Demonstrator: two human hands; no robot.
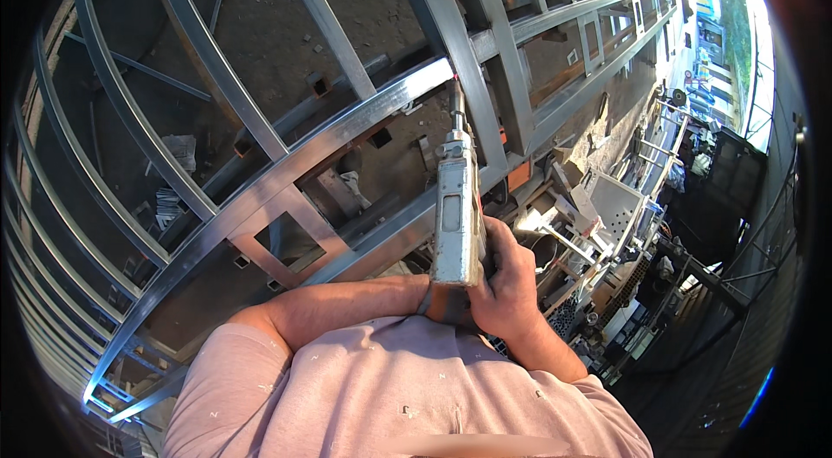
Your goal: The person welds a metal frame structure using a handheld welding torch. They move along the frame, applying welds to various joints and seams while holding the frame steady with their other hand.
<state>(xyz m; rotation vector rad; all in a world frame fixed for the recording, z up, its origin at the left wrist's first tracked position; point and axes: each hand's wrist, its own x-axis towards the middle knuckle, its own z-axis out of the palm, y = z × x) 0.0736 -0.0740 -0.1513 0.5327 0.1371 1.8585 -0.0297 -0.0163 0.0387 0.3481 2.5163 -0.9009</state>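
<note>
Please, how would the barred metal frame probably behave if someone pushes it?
The barred metal frame is probably stiff: straight-edged bars meet its long rails. Being long and many-barred, it may be heavy to shift. Its smooth, shiny surface could feel slippery.

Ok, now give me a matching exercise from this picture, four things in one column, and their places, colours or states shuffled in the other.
1. Handheld tool
2. Right hand
3. Shirt
4. Metal bars

A. Pale pink
B. Silvery, in rows across the upper left
C. Boxy, with a whitish body
D. Curled at the tool's lower right side

Pairs: 1-C, 2-D, 3-A, 4-B.
</note>
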